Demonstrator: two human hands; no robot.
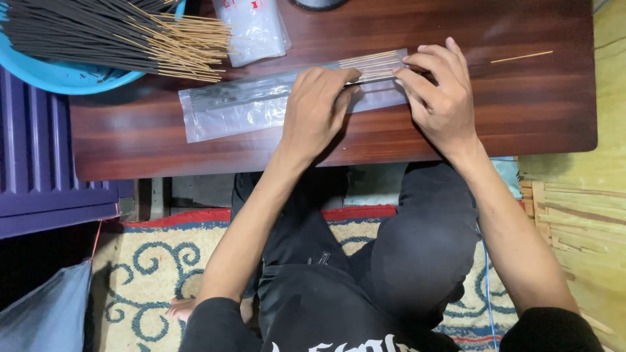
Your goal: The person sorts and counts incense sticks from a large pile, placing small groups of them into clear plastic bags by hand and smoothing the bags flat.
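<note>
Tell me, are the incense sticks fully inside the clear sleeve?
Not fully. The incense sticks lie in the clear sleeve, but their bare ends show at its right end by the right hand.

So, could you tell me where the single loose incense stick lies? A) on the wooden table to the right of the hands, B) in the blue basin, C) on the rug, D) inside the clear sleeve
A: the single loose incense stick lies on the wooden table, right of the right hand, apart from the clear sleeve and blue basin.
</note>
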